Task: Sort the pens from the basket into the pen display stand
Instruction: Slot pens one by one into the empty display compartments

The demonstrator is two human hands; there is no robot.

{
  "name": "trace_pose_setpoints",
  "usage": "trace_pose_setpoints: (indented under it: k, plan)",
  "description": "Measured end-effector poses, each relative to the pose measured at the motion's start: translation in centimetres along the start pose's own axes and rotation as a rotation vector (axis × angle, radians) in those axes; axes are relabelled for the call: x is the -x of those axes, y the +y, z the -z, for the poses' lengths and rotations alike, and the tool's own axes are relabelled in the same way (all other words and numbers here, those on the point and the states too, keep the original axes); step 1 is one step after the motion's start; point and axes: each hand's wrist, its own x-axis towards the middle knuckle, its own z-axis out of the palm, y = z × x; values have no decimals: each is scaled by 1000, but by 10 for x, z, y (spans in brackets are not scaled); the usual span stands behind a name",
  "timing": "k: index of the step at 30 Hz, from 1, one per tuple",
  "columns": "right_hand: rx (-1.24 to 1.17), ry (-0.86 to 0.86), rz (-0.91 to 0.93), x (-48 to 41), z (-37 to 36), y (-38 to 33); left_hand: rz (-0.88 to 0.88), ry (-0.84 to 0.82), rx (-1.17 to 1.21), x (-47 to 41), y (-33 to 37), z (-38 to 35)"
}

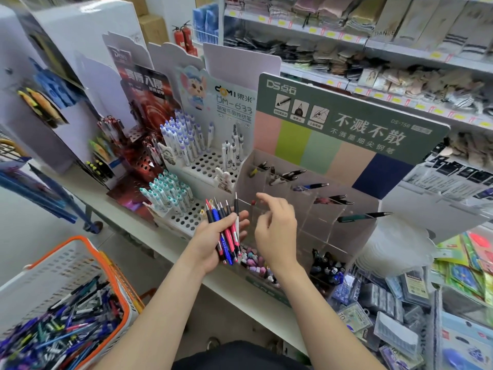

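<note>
The scene is anchored by the pen display stand — a clear, compartmented holder under a green header card with pastel colour bands; all places below are given relative to it. To the lower left of the stand, well apart from it, a white basket with an orange rim is seen, heaped with loose pens in blue, black and red. To the left of the stand, perforated white stands are ranged along the counter, stocked with upright white pens capped in purple and teal; behind the stand, shop shelves of folded textiles are seen. Inside the stand, a few pens are already lodged: dark ones in the upper cells, a blue one near the middle, a teal one jutting out at the right side. Just in front of the stand's left edge, a bundle of pens — red, blue and black, tips pointing up — is gripped by the left hand, its fingers curled closed round the barrels. Beside it, directly before the clear compartments, the right hand is held with fingers loosely bent and thumb and forefinger drawn near each other; whether anything is pinched there cannot be told; a small red pen end is seen just left of its fingertips.
</note>
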Motion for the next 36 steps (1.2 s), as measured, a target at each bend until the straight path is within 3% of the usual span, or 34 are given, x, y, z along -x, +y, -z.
trace_pose_setpoints:
  k: [4,7,11,13,17,20,23,28,32,36]
  plan:
    - [-368,-93,-249,6,6,-18,39,-133,-65,6,5,0]
    - [-423,-80,-266,5,9,-22,45,-234,-100,11,8,-8]
    - [-437,-33,-291,0,17,-24,60,-220,-87,8,8,-14]
    - [-504,69,-271,-4,26,-29,67,-209,-47,2,8,-15]
    - [-418,434,-23,-24,59,-42,66,-216,84,-4,12,-23]
    - [-284,569,187,-49,75,-38,47,-246,100,-1,16,-32]
    - [-114,474,273,-73,75,-16,31,-247,68,2,18,-40]
    - [120,234,202,-86,58,7,14,-228,14,5,20,-48]
    - [305,286,161,-78,53,10,13,-202,55,3,17,-47]
    - [189,332,281,-47,50,-5,20,-218,36,4,18,-47]
